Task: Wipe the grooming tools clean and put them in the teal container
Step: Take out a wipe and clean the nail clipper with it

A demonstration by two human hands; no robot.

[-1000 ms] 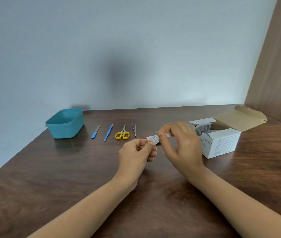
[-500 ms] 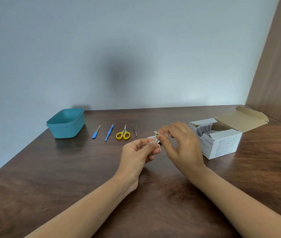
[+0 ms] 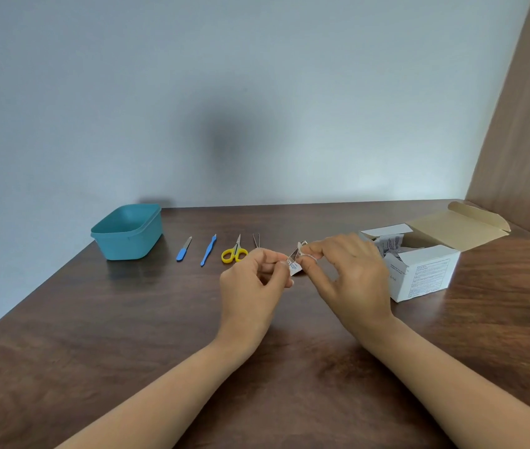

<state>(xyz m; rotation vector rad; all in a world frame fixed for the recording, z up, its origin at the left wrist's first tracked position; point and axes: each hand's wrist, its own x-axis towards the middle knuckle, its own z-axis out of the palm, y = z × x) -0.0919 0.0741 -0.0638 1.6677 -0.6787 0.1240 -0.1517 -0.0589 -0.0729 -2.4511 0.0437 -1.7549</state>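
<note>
—So, what's where, biggest thing first?
—A dark wooden bench (image 3: 95,319) carries it all. Toward its far right corner sits a white cardboard box (image 3: 425,273), flap thrown back, with crumpled packets showing inside. Near the far left corner stands the teal container (image 3: 127,234), and I see no tool in it.
—And the hands?
—Both hover over the middle of the bench. The left hand (image 3: 250,280) and the right hand (image 3: 351,273) meet on one small thing, which I'll come to last.
—The tools?
—Four lie in a row toward the far edge, between container and box, none touching. There are yellow-handled scissors (image 3: 235,252), a blue cuticle pusher (image 3: 208,250), a blue nail file (image 3: 183,249) nearest the container, and thin tweezers (image 3: 256,240) nearest the hands.
—And the small thing?
—A sachet (image 3: 294,262). The left fingers curl and pinch its lower part. The right thumb and forefinger pinch its upper edge, the other fingers loosely spread.
—Which step, then?
—Opening a wipe, I'd say. Every tool is still to be wiped, so the task is barely started.
—Next?
—Probably tear the sachet through, draw the wipe out, then free one hand for a tool, the tweezers being the closest reach
</note>
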